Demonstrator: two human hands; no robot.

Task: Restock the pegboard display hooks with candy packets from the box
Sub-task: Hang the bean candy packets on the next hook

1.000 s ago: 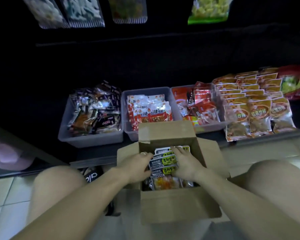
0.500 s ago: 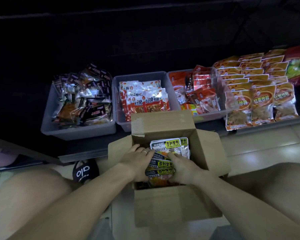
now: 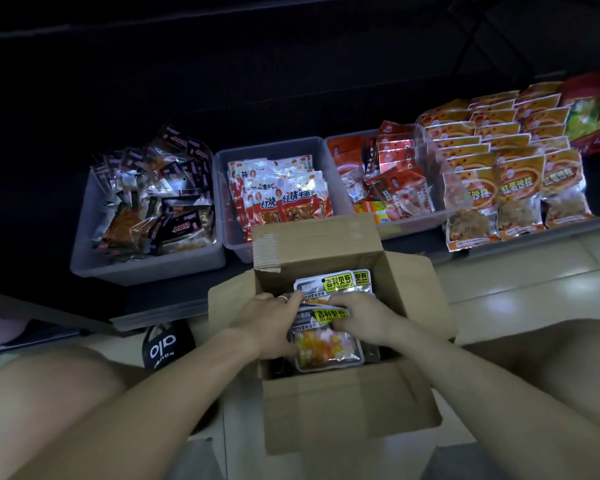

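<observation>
An open cardboard box (image 3: 347, 407) stands on the floor between my knees. Inside it lies a stack of candy packets (image 3: 326, 348) with yellow-and-black labels and clear windows showing orange, yellow and white sweets. My left hand (image 3: 267, 320) grips the left edge of the stack. My right hand (image 3: 364, 317) grips its right side, with fingers curled over the top packet's label. More packets (image 3: 336, 282) stand at the box's far end. The pegboard hooks are out of view.
On a low dark shelf behind the box sit three grey bins (image 3: 146, 261) of snack packets, black, red-and-white (image 3: 284, 199) and red. Orange packets (image 3: 499, 161) lie in rows at the right. A black slipper (image 3: 165, 344) sits left of the box on the tiled floor.
The view has tilted down, so the hanging packets at the top left the frame. Both hands have closed in on the stack and drawn it toward me, exposing the sweets window.
</observation>
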